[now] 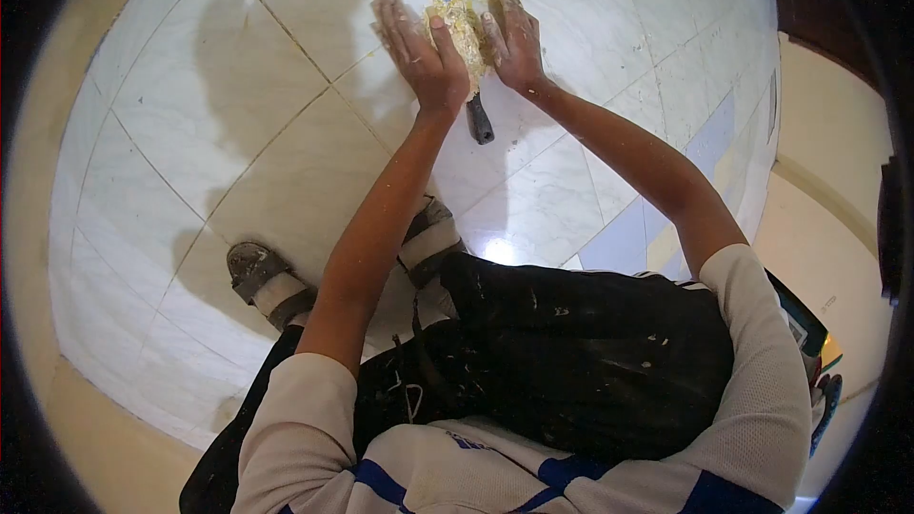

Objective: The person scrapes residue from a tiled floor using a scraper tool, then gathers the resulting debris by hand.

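Both arms reach toward 12 o'clock, hands open and side by side, a gap between them.
The left forearm (371,238) runs up toward 1 o'clock; at the left wrist (446,107) the left hand (421,55) turns toward 11 o'clock, back showing, fingers slightly parted, left thumb (440,30) standing off from them. The right forearm (619,138) slants from the bent right elbow (693,209) toward 10 o'clock; past the right wrist (540,88) the right hand (520,43) points just short of 12, fingers close together, right thumb (493,36) apart toward 11. Fingers on both hands look whitened.
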Motion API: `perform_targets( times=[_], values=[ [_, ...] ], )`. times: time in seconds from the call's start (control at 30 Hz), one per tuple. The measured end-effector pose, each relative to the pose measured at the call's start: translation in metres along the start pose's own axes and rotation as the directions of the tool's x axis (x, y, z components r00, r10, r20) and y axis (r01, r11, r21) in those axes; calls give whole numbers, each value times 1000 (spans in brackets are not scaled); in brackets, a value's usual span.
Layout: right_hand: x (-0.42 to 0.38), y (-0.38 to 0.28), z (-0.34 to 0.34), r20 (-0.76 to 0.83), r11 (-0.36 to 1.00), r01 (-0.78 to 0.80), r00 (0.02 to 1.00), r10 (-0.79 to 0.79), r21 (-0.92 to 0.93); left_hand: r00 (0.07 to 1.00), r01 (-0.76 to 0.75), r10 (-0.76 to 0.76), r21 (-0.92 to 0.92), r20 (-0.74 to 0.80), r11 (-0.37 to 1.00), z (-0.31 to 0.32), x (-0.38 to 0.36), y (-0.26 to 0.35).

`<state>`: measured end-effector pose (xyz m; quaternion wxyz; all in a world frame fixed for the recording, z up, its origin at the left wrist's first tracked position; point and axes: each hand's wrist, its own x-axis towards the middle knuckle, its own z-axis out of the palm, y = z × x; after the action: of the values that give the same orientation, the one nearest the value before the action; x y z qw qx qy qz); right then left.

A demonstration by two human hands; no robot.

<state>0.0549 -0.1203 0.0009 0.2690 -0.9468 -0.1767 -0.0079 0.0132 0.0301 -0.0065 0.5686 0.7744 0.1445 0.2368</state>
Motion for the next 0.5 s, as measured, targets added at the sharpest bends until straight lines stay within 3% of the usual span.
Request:
perform_targets(
  times=[0.07, 0.17, 0.3, 0.5],
  values=[
    [-3, -1, 2, -7, 1000, -16, 1000, 16, 4, 993, 111, -111, 10, -30, 994, -1, 0, -3],
    [-8, -5, 8, 53, 993, 82, 995, -87, 83, 998, 65, -66, -30, -22, 997, 4, -6, 0],
    [-17, -11, 19, 39, 976, 115, 991, -125, 187, 998, -10, 16, -108, 53, 994, 13, -16, 0],
    [-24, -18, 21, 119, 974, 103, 984, -129, 203, 991, -19, 46, -207, 124, 978, 15, -15, -1]
  ],
)
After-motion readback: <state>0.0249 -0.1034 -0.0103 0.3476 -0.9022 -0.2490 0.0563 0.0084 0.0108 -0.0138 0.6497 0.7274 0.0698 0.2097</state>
